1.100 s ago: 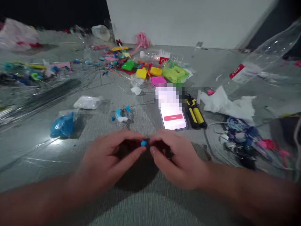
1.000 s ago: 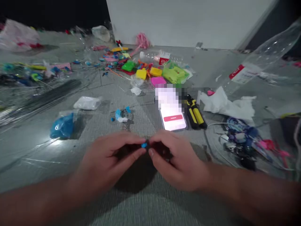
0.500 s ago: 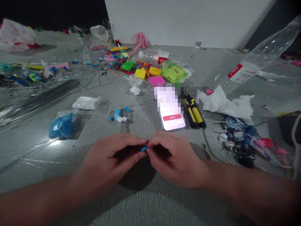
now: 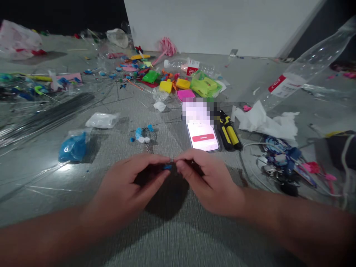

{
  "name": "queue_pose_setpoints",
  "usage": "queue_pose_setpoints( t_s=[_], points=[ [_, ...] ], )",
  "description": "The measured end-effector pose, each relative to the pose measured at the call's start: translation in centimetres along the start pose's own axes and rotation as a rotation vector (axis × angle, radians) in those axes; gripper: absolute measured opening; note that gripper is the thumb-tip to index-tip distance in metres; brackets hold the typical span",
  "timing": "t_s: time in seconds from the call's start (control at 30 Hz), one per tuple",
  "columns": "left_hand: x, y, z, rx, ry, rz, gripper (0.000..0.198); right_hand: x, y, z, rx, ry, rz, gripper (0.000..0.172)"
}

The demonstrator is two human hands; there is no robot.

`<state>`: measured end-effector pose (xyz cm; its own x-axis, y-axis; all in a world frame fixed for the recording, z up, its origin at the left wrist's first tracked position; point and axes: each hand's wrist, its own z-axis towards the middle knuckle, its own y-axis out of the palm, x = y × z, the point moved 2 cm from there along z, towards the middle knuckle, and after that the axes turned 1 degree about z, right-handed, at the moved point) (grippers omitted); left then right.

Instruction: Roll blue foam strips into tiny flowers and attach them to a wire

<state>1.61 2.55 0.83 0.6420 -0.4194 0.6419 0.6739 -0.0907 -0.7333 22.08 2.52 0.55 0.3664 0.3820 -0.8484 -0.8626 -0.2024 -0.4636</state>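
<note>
Between the thumb and forefinger of my left hand is a small bit of blue modelling clay. My right hand is close beside it, thumb and forefinger pressed together near the clay; whether anything is between those fingertips is hidden. Beyond my hands lies a small curved piece of blue and white clay, with a little blue ball to its left. Farther left sits a bag of blue clay, and behind it a clear packet of white clay.
A lit phone and yellow-black pliers lie past my right hand. Crumpled tissue, a tilted plastic bottle and a cable are to the right. Dark wires spread at left; colourful clay packs are at the back.
My fingertips have moved slightly apart and a little farther from me. The blue clay now stays at my left fingertips, away from the right thumb.
</note>
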Motion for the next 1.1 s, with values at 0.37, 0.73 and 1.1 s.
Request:
queue_pose_setpoints(
  t_s=[0.37,0.73,1.1],
  points=[
    [0.08,-0.15,0.23,-0.023,0.055,0.021,0.014,0.19,0.03,0.28,0.011,0.052,-0.049,0.022],
    [-0.19,-0.22,0.13,-0.019,-0.009,0.014,0.014,0.24,0.06,0.27,-0.043,0.054,-0.079,0.025],
    [-0.65,-0.34,-0.02,-0.018,-0.114,-0.043,0.015,0.20,0.18,0.34,-0.058,-0.033,-0.058,0.014]
  ],
)
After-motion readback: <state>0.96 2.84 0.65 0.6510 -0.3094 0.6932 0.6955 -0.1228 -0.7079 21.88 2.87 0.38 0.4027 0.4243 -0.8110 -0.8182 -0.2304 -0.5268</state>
